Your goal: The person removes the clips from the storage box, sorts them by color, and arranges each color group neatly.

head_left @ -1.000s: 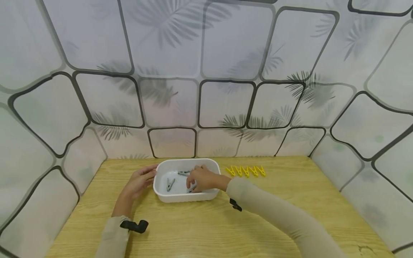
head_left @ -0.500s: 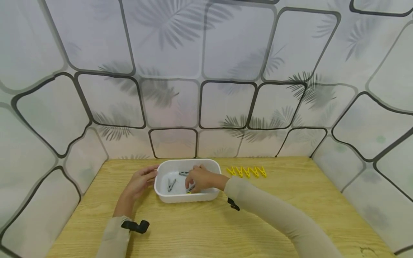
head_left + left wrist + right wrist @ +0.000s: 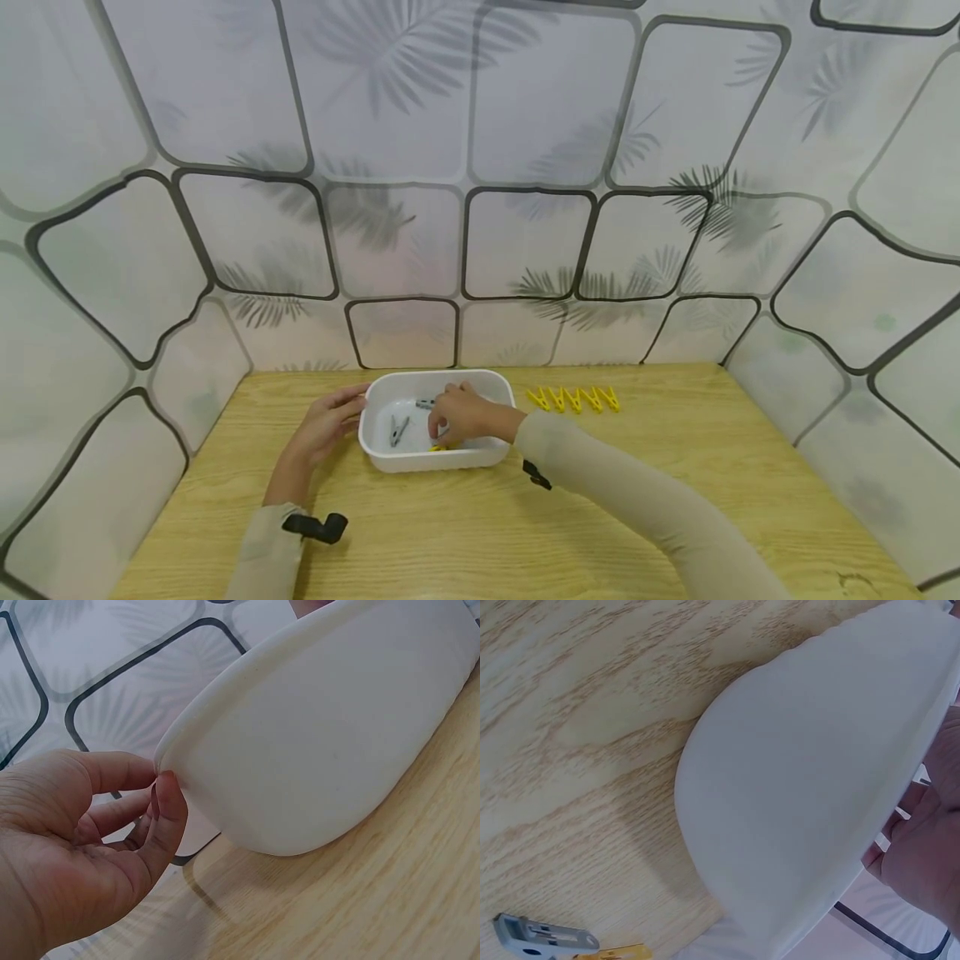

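My left hand (image 3: 330, 422) is at the left end of a white plastic tub (image 3: 420, 461). In the left wrist view, its thumb and index finger (image 3: 124, 771) pinch the tub's rim. My right hand (image 3: 467, 414) reaches inside the tub with curled fingers. Its fingertips hold a clothespin (image 3: 439, 448) near the front wall, showing yellow and a bit of grey; the hand covers much of it. A grey clothespin (image 3: 399, 430) lies on the tub's floor at the left. Another grey clothespin (image 3: 425, 404) lies near the back, partly behind the right hand.
Right of the tub, several yellow clothespins (image 3: 575, 399) lie in a row on the wooden table (image 3: 450, 533). The right wrist view catches a grey-sided piece (image 3: 544, 936) and a yellow piece (image 3: 619, 952) beyond the tub wall. A patterned wall (image 3: 525, 250) encloses the table's back and sides.
Yellow has come into view on the clothespin under the right fingers, where grey showed before. The right hand and forearm have shifted slightly left. The left hand holds its place.
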`<state>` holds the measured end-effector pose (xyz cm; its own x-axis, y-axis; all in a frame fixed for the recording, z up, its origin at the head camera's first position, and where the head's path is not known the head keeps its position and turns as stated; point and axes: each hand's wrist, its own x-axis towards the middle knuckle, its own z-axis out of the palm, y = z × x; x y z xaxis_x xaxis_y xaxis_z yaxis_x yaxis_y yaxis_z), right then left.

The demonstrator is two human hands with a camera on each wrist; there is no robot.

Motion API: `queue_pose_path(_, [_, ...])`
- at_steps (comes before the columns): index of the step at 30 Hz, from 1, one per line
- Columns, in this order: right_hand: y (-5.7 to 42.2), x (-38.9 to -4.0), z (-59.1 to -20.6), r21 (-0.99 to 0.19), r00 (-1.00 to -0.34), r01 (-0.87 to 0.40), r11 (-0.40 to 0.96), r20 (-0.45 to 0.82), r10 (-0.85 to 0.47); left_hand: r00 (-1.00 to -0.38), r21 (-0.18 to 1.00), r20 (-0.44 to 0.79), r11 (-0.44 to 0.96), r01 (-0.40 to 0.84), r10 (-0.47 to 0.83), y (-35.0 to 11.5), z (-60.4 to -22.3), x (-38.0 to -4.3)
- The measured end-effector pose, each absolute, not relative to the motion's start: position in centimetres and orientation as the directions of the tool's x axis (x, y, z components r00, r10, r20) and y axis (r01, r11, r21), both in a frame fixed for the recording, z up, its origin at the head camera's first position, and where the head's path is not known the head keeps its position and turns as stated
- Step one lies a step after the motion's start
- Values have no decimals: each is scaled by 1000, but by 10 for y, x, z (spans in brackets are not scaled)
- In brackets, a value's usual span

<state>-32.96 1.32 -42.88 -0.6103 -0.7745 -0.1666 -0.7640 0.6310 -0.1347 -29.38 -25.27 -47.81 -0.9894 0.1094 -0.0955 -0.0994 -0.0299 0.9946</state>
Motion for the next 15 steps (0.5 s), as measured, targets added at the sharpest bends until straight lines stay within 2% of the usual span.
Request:
queue_pose_path(9, [9, -329, -430, -87, -611, -776, 625, -148, -778, -988, 993, -108, -29, -112, 110, -254, -478, -295])
queue_pose_path(15, [7, -329, -426, -60, -614, -777, 627, -150, -775, -988, 994, -35, -92, -50, 153, -255, -482, -294])
